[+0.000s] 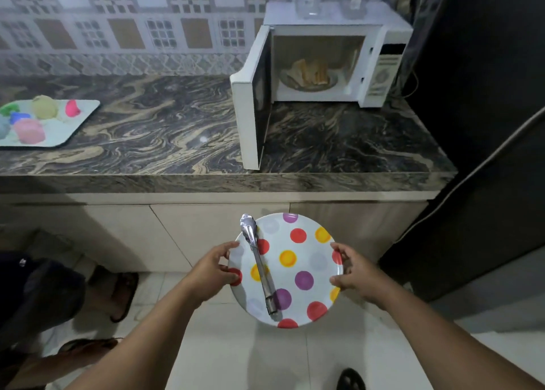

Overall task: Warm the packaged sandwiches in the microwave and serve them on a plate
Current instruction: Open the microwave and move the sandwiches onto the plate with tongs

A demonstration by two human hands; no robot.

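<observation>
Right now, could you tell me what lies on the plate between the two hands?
In the head view, metal tongs lie on the plate, between the left hand and right hand.

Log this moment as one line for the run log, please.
left hand: grips dotted plate | right hand: grips plate | tongs: on plate | microwave: door open | sandwiches: inside

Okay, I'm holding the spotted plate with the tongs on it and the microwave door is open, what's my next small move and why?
Probably set the plate down on the counter in front of the microwave. Both the left hand and right hand are busy holding its rim, the tongs lie loose on it, and the sandwiches sit inside on a dish.
</observation>
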